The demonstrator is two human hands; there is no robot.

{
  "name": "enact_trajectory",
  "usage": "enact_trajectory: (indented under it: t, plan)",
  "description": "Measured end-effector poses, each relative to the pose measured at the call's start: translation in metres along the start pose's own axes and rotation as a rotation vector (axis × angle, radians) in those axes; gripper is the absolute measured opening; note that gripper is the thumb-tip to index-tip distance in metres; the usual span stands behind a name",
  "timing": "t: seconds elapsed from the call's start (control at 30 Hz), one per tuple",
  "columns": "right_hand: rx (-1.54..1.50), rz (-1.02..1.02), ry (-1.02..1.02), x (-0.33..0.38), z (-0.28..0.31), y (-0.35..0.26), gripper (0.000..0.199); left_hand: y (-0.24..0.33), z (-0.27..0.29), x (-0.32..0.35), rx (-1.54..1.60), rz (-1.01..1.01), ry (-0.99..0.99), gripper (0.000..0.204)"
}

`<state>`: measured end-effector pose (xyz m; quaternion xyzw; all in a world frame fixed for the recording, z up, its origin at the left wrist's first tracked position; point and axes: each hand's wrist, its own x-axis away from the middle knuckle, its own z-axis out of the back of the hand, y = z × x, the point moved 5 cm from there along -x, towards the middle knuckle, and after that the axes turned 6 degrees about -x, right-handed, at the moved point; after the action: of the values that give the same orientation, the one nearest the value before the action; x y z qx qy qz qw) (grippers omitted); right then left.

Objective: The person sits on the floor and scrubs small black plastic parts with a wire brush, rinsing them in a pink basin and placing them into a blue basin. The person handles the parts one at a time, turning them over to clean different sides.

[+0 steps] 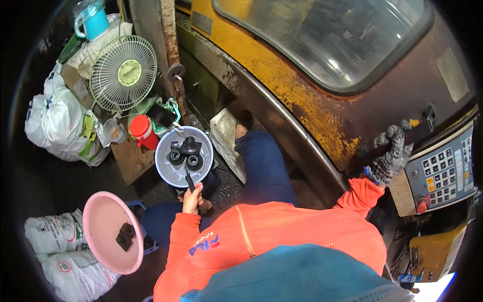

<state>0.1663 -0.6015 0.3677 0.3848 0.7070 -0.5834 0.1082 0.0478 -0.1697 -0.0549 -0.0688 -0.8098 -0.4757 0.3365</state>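
Observation:
My left hand is bare and closed round a slim black tool, its upper end at the near rim of a white-blue plastic basket. Several black moulded parts with round openings lie in the basket. Away to the right, my right hand wears a grey knitted glove. Its fingers curl over a dark door handle on the yellow-brown machine door; the glove partly hides the grip.
A pink basin with dark pieces stands at left. Behind the basket are a red jug, a phone and a fan. White bags lie far left. A control panel with a red button is at right.

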Motion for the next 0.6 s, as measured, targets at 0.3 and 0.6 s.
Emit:
enact_trajectory:
  t: [0.3,0.6]
  plan:
    - [-0.347,-0.323,-0.233,-0.025,-0.108,0.073,0.017,-0.024,-0.003,-0.035,0.112,-0.027,-0.094,0.015]
    - [-0.323,-0.435,-0.627,-0.043,-0.233,0.218,0.024,-0.027,0.06,0.015,-0.001,-0.309,0.203,0.019]
